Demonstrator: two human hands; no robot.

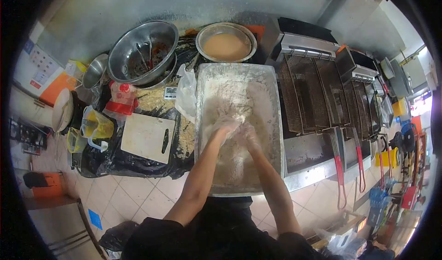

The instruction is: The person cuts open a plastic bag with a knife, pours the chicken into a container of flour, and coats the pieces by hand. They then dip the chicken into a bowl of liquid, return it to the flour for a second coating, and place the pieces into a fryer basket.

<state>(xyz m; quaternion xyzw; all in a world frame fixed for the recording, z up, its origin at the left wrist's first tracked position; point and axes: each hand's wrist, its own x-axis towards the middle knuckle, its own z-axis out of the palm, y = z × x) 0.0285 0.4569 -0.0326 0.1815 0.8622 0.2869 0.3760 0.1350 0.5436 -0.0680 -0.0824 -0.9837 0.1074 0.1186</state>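
A large, rectangular metal tray [279, 104] lies flat, its long sides running near to far, its rim dusted white. Pale flour [228, 86] covers its inside, whiter and lumpy toward the far end, greyer and smoother at the near end, with small white clumps around the middle.

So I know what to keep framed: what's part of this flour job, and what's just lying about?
In the job:
- left hand, right hand
- flour
- tray
- tan liquid, possibly

Seemingly just lying about:
- board
- scale
- jug
- big bowl
- fry baskets, though perhaps for later
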